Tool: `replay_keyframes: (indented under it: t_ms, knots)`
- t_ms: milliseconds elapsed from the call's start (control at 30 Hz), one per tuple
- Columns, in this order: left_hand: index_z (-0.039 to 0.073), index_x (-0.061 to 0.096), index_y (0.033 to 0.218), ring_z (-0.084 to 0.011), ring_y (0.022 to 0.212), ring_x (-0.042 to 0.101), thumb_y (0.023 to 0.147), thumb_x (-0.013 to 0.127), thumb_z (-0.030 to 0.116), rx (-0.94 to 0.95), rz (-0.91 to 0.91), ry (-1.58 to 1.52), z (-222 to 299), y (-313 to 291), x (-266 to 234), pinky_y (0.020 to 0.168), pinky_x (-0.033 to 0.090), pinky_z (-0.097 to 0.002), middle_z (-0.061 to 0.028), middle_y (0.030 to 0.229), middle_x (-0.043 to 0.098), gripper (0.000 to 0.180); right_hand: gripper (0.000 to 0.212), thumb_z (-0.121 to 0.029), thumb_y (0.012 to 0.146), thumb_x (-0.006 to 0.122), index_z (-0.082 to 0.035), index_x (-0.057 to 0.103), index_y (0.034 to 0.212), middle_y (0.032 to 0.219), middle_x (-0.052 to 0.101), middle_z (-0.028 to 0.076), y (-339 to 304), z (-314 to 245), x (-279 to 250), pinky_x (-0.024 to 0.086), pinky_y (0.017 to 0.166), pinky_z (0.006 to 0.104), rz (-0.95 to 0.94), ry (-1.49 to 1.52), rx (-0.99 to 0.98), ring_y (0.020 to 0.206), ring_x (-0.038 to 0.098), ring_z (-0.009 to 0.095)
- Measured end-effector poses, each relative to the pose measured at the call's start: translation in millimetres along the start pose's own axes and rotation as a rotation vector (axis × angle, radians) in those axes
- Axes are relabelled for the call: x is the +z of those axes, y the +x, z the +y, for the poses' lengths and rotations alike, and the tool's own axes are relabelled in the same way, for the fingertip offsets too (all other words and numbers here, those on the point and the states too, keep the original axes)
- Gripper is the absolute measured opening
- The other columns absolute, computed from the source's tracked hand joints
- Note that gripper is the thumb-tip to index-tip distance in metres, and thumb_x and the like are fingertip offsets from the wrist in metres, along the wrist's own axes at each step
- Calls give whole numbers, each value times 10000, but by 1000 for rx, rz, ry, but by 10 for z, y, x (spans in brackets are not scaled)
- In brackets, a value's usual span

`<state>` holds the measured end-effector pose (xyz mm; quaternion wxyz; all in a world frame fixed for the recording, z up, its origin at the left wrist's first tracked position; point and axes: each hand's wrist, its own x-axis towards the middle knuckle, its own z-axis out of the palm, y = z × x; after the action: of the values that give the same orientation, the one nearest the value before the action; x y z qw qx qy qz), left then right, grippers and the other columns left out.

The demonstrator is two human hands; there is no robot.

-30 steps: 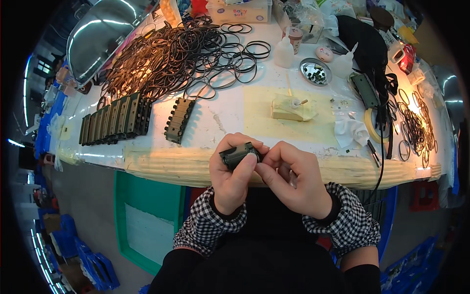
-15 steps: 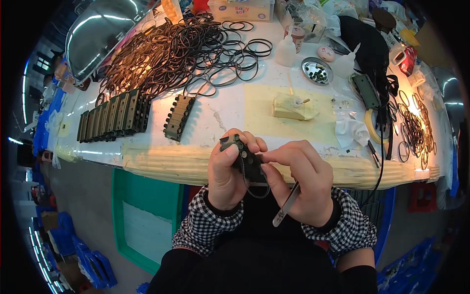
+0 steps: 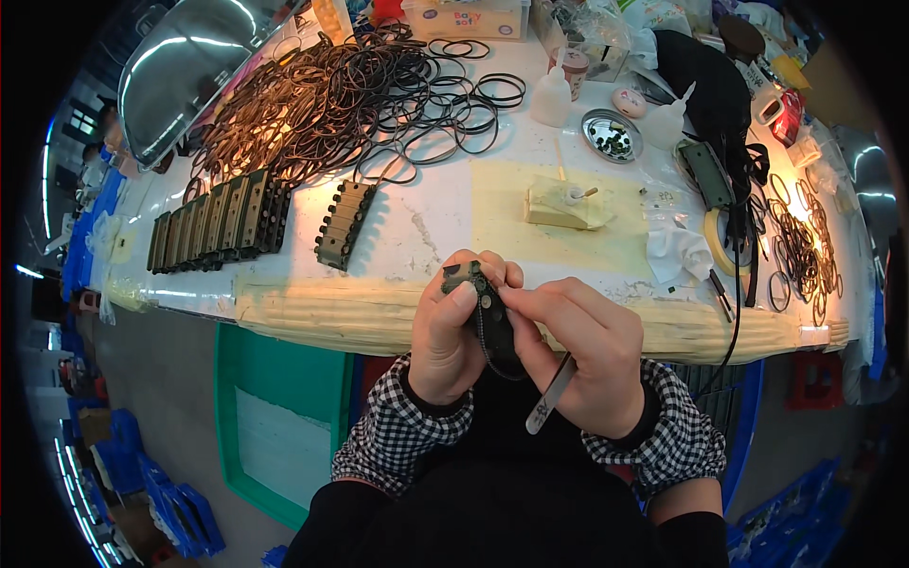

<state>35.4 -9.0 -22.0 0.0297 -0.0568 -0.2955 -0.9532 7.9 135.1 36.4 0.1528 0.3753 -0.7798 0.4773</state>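
In front of my chest, my left hand [image 3: 445, 339] grips a dark green molded part [image 3: 492, 317] with small round discs along its side. A thin ridged black band [image 3: 481, 333] runs along that part and curves at its lower end. My right hand [image 3: 592, 346] is closed round metal tweezers [image 3: 551, 394], whose blunt end points down toward me. Its thumb and forefinger press at the part's right side, and the tweezers' tips are hidden behind the fingers. On the table to the left stands a similar green part [image 3: 345, 225] by a row of several more [image 3: 220, 222].
A big heap of black rubber bands [image 3: 331, 104] covers the back left. Ahead are a cream block [image 3: 563, 208] and a round metal dish [image 3: 612, 135] of small dark pieces. To the right lie a tape roll [image 3: 724, 241] and a black cable [image 3: 737, 322]. The table's front edge [image 3: 379, 317] is padded.
The green part has shifted slightly right and turned a little in my left hand. The black band, which hung in a loose loop, now lies closer to it. My right fingers follow along.
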Motion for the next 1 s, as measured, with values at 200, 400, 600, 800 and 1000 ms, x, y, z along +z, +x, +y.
replay_keyframes:
  t_ms: [200, 400, 600, 800, 1000]
  knots:
    - [16, 529, 1020, -174, 923, 552, 905, 575, 253, -197, 34, -50, 47, 0, 51, 864, 479, -322, -99, 990, 553, 267, 245, 34, 714, 691, -11, 646, 950, 797, 637, 88, -27, 37, 15, 494, 540, 312, 42, 15, 23, 633, 634, 244]
    - [5, 534, 1015, -194, 989, 550, 903, 578, 256, -19, -38, 133, 67, -13, 40, 875, 476, -340, -115, 1016, 561, 278, 230, 15, 703, 697, -24, 644, 923, 793, 636, 70, -23, 23, -16, 489, 535, 311, 19, 0, 3, 610, 622, 233]
    - [9, 534, 1019, -214, 1046, 543, 891, 583, 254, 15, 52, 191, 62, -42, 124, 912, 474, -358, -122, 1033, 561, 280, 237, -25, 702, 691, -44, 656, 935, 781, 609, 52, -24, 8, -35, 468, 507, 308, -4, -123, -21, 565, 587, 212]
    - [4, 538, 1012, -206, 1044, 547, 887, 571, 247, -57, 112, 86, 59, -61, 100, 908, 481, -355, -136, 1050, 566, 275, 378, -6, 643, 673, -27, 663, 1021, 736, 534, 37, -57, -39, -58, 469, 509, 297, -58, -107, 1, 571, 575, 185]
    - [7, 557, 982, -210, 1055, 536, 887, 564, 246, -119, 93, 63, 61, -56, 83, 907, 484, -352, -107, 1038, 552, 257, 398, -4, 623, 666, -7, 663, 1020, 729, 491, 37, -90, -46, -68, 471, 507, 294, -89, -147, -26, 583, 571, 173]
